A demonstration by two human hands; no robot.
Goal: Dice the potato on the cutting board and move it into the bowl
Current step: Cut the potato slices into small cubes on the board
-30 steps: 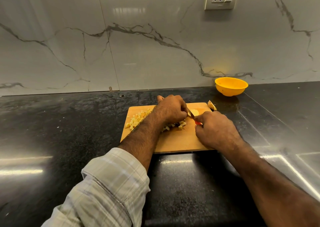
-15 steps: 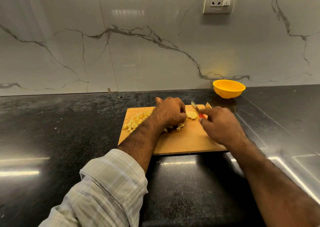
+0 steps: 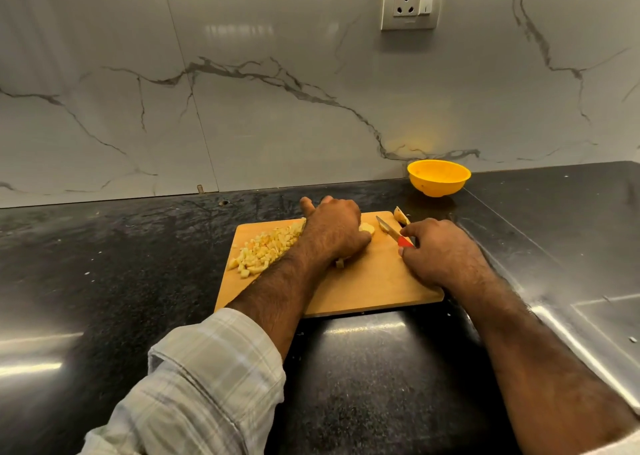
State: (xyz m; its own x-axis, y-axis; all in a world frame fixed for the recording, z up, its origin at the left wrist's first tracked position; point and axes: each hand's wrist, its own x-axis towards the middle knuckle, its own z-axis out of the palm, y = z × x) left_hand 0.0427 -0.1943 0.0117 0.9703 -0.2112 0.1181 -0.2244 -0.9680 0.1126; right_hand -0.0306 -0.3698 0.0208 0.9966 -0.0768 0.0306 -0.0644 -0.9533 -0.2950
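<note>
Rectangular wooden cutting board (image 3: 363,288) on black granite counter (image 3: 104,281). Left hand (image 3: 334,231), fingers curled down, holds pale potato slice (image 3: 367,228) at board's 12 o'clock. Right hand (image 3: 440,253) grips red-handled knife (image 3: 393,231), blade lifted, pointing toward 11 o'clock. Heap of pale diced potato (image 3: 266,250) at board's 10 o'clock; uncut potato wedge (image 3: 401,216) at 1 o'clock corner. Round yellow plastic bowl (image 3: 438,178) beyond board at 1 o'clock, well apart.

Pale yellow potato dice (image 3: 265,250) sit heaped on the left part of the wooden cutting board (image 3: 374,281), which lies flat on the dark counter. An uncut potato slice (image 3: 367,228) lies near the board's far edge, and a potato chunk (image 3: 401,215) rests at its far right corner. The yellow bowl (image 3: 438,177) stands upright beyond the board, against the wall.
</note>
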